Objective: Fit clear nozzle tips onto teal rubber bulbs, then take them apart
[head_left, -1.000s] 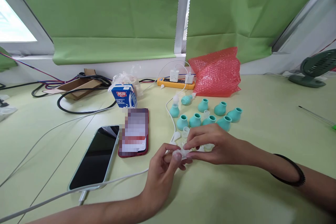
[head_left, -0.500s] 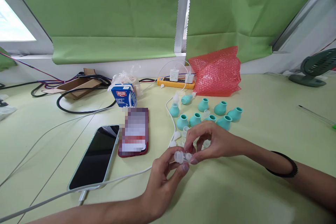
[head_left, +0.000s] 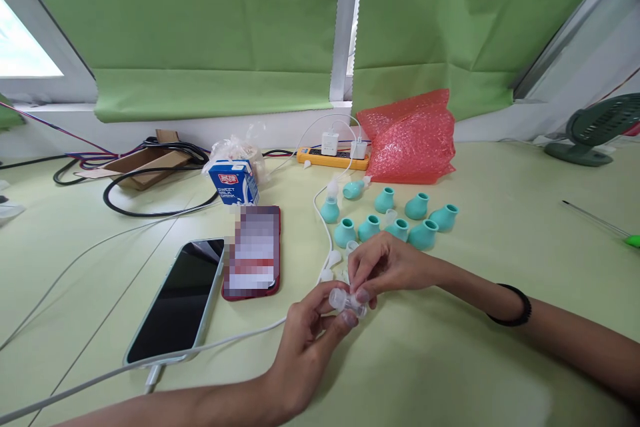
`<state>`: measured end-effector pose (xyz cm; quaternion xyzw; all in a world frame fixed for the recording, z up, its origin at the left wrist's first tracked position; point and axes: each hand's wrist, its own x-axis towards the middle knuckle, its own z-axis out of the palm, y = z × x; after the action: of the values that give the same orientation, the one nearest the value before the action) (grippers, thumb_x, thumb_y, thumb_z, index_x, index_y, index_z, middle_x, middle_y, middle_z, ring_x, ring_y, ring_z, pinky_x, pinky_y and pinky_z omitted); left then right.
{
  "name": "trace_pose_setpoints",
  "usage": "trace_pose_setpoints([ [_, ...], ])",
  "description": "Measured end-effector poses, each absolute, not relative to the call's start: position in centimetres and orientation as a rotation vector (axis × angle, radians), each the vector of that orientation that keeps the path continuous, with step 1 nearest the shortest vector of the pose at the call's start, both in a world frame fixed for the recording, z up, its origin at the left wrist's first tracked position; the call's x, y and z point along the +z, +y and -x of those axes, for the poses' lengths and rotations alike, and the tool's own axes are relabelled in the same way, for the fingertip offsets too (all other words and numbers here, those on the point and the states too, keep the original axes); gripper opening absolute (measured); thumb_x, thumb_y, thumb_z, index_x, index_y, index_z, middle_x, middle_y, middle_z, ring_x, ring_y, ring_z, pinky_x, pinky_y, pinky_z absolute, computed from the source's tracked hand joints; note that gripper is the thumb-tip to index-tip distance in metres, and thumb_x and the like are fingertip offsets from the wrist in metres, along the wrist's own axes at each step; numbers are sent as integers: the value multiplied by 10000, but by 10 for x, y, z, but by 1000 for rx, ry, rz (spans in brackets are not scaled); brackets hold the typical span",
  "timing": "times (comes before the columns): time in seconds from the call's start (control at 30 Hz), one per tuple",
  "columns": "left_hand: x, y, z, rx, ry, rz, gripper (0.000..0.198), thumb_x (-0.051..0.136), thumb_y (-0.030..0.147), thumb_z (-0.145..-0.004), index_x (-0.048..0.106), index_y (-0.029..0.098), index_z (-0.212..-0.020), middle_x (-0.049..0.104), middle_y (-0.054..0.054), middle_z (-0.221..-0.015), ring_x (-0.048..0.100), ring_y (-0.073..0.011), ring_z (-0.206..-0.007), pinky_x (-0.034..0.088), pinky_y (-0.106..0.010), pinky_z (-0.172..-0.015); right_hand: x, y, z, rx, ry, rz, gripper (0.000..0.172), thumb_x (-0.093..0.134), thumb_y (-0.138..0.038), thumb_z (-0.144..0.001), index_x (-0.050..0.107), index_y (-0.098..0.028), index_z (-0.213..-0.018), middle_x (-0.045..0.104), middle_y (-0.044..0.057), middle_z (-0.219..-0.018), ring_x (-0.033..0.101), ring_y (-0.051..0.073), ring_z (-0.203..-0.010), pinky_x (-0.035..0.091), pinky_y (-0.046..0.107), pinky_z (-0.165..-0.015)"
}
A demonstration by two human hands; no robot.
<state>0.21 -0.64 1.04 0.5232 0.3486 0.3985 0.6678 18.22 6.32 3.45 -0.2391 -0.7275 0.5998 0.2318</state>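
Between thumb and fingers, my left hand (head_left: 313, 340) grips a small clear plastic part (head_left: 346, 301), held sideways above the table. My right hand (head_left: 393, 267) is closed in a pinch at the upper right side of that part; whatever sits between its fingertips is too small to make out. Behind my hands stand several turquoise rubber bulbs (head_left: 345, 233) with open necks. One bulb (head_left: 330, 209) has a clear piece in its neck, and another (head_left: 354, 189) lies on its side. Small clear pieces (head_left: 334, 259) lie just left of my right hand, which partly hides others.
To the left lie a black-screened phone (head_left: 180, 300) on a white cable and a red-cased phone (head_left: 254, 250). Farther back are a blue milk carton (head_left: 234, 183), a cardboard box (head_left: 150, 163), a yellow power strip (head_left: 333, 159) and red bubble wrap (head_left: 410, 137). A screwdriver (head_left: 600, 219) and fan (head_left: 595, 127) are right.
My right hand has moved slightly left and its fingers have drawn together against the clear part. The part is tilted a little differently in my left hand. The view has shifted slightly.
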Motion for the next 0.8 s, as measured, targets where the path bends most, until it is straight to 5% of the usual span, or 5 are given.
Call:
trace_pose_setpoints([
  [0.3, 11, -7, -3, 911, 795, -1153, 218, 574, 294, -753, 543, 157, -920, 607, -36, -826, 534, -139, -771, 411, -242, -711, 50, 52, -178, 984, -2327, 527, 137, 553, -208, -771, 639, -101, -761, 633, 62, -710, 572, 100, -651, 459, 209, -596],
  [0.63, 16, -6, -3, 858, 740, -1085, 219, 606, 300, -726, 558, 141, -869, 602, -30, -738, 536, -128, -727, 404, -233, -681, 40, 60, -182, 1342, -2220, 576, 172, 683, -258, -644, 669, -116, -740, 637, 43, -679, 569, 99, -598, 451, 203, -536],
  [0.8, 17, -6, -2, 864, 713, -1040, 223, 610, 285, -720, 557, 125, -867, 625, -67, -789, 545, -144, -729, 424, -273, -699, 38, 57, -180, 1347, -2200, 588, 194, 631, -303, -698, 662, -114, -726, 631, 41, -666, 563, 92, -588, 449, 201, -531],
])
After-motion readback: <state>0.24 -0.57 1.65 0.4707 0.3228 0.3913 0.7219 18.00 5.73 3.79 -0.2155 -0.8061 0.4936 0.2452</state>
